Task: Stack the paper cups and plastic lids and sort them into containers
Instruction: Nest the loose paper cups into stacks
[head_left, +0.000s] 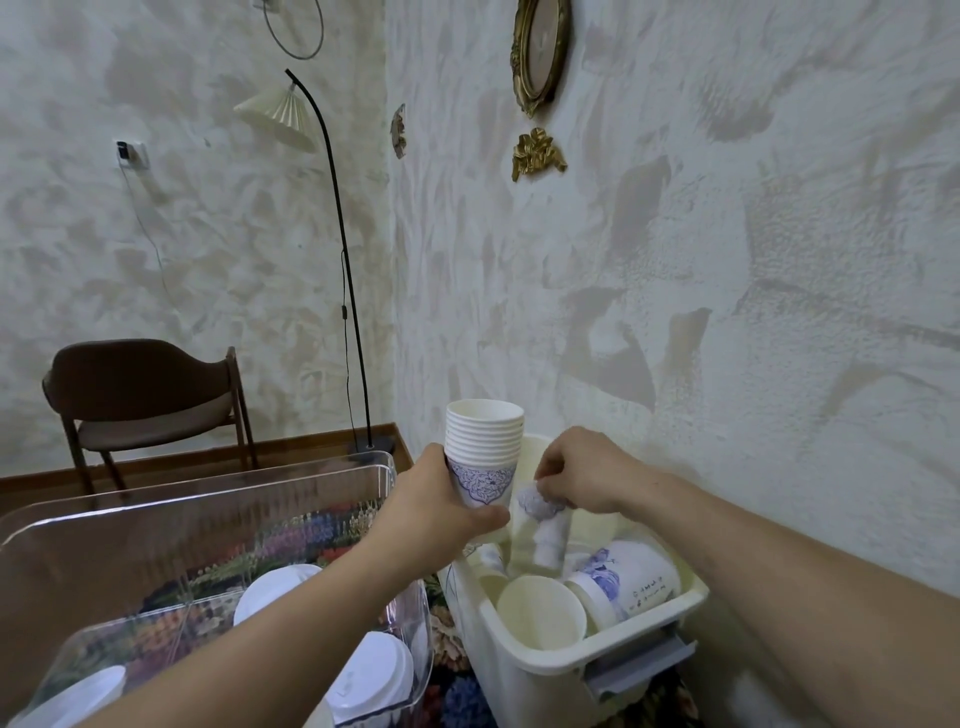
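Cups stood nested in an upright stack, gripped near its base by the left hand, thumb curled across the printed bottom cup, above the cream bin's far end. Just beside it, the right hand, knuckles up, pinched a blurred cup over the bin. Lids lay in the clear tray at left.

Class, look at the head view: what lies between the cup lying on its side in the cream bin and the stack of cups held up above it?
In the head view, the right hand lies there, pinching a blurred cup over the cream bin, between the lying cup and the stack.
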